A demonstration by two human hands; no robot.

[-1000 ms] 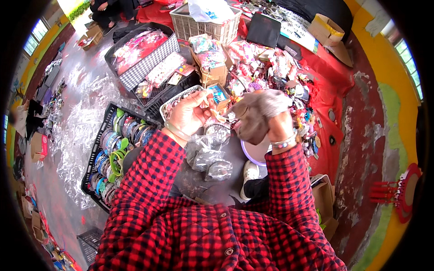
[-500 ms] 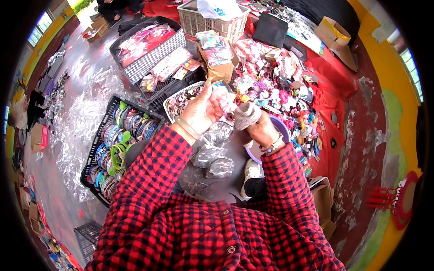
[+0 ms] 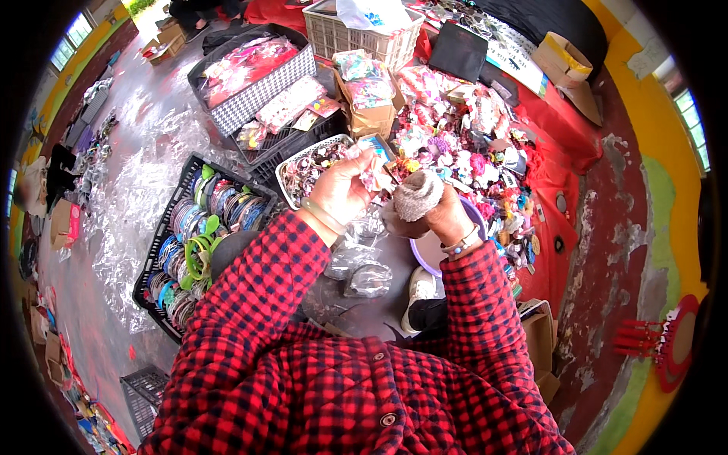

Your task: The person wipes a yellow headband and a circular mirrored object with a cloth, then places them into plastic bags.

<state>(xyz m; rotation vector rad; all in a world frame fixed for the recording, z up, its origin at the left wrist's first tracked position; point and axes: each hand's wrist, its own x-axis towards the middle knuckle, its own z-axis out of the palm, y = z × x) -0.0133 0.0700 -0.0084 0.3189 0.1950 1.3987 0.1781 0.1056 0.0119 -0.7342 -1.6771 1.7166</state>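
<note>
Right hand (image 3: 444, 216) around grey pompom (image 3: 417, 195)

A cluttered floor workspace is lying under daylight, ringed by yellow walls.

Grey concrete floor (image 3: 106, 250) is showing at nine o'clock, with crinkled clear plastic sheeting (image 3: 144, 182) spreading over it. A red cloth (image 3: 561, 152) is covering the ground toward two o'clock, running into worn reddish flooring (image 3: 607, 258) at three. A yellow wall (image 3: 675, 189) is curving along the right rim, and windows (image 3: 690, 121) are letting light in there; another window (image 3: 72, 34) seems to be glowing at ten o'clock.
</note>
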